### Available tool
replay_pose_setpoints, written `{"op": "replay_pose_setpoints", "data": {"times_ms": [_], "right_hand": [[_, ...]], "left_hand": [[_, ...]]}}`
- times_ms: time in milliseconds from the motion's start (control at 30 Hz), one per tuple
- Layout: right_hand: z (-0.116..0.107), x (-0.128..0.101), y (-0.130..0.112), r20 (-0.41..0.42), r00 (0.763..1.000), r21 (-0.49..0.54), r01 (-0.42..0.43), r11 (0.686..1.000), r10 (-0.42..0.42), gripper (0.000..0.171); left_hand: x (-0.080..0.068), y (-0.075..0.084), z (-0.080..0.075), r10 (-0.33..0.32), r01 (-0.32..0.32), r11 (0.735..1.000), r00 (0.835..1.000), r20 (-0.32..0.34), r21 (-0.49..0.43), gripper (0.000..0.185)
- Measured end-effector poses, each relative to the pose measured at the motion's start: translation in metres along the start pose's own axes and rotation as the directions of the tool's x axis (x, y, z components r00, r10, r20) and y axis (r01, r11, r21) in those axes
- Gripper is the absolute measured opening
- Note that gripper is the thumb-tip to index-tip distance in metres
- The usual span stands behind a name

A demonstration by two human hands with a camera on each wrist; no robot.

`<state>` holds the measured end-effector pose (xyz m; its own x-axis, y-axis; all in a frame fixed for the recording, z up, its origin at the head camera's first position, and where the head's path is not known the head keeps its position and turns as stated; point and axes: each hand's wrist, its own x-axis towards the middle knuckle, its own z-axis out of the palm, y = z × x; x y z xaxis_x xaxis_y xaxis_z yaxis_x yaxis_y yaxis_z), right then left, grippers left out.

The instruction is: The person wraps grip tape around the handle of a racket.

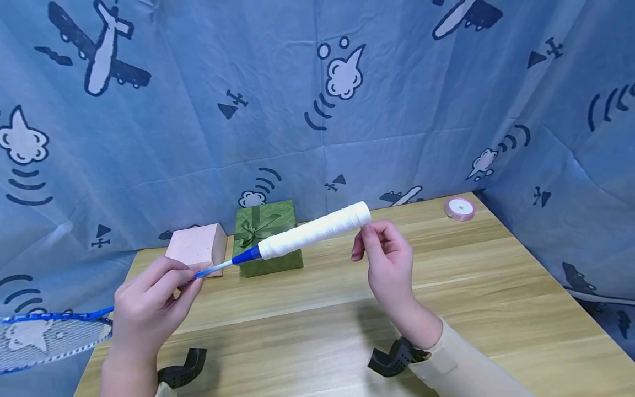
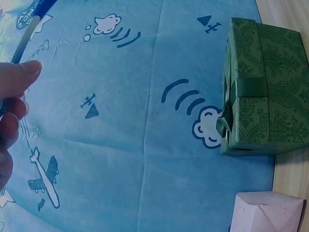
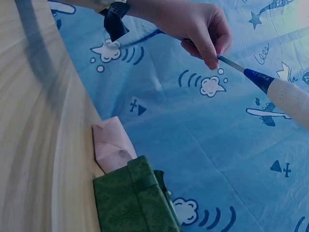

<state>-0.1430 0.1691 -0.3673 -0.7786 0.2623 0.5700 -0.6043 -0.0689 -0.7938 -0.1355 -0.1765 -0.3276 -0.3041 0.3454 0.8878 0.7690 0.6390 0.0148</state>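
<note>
At the far left, the strung head of a badminton racket hangs past the edge of the worktop. The left hand pinches the racket's thin shaft between curled fingers and thumb, holding it in the air above the wood. Behind that hand a pink box sits near the back edge, and just beside it, to the right, stands a green gift box tied with a green bow. The racket's white-wrapped handle slants up across the front of the green box, partly hiding it from the head view. The right hand holds the butt end of the handle, its fingertips pinching there with the other fingers curled. Further right, well apart near the back corner, lies a roll of pink ribbon. A blue curtain printed with aeroplanes and clouds hangs behind everything.
</note>
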Motion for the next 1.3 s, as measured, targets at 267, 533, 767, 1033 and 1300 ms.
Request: {"op": "replay_pose_setpoints", "data": {"times_ms": [267,533,767,1033,1300], "right_hand": [[-0.0005,0.0013,0.0002,-0.036,0.999,-0.026,-0.036,0.999,0.035,0.022],[-0.0006,0.0023,0.0014,-0.067,0.997,-0.037,-0.048,0.998,0.045,0.026],[-0.0027,0.0039,0.0002,-0.102,0.989,-0.038,-0.11,0.993,0.106,0.032],[-0.0032,0.0033,-0.0006,-0.066,0.994,0.009,-0.09,0.996,0.09,0.028],[-0.0043,0.0044,0.0003,-0.105,0.987,-0.085,-0.132,0.988,0.123,0.028]], "left_hand": [[0.007,0.0043,0.0033,0.003,0.007,0.989,0.998,-0.07,0.146,0.044],[0.0052,0.003,0.0035,0.007,-0.002,0.996,0.999,-0.052,0.091,0.045],[0.0019,-0.0015,0.0004,0.009,-0.008,1.0,0.999,0.044,-0.002,0.041],[0.0062,-0.0006,0.0023,0.022,-0.021,1.0,0.999,-0.045,0.023,0.041],[0.0052,-0.0027,0.0042,0.027,-0.022,0.998,0.996,-0.081,0.064,0.038]]}}
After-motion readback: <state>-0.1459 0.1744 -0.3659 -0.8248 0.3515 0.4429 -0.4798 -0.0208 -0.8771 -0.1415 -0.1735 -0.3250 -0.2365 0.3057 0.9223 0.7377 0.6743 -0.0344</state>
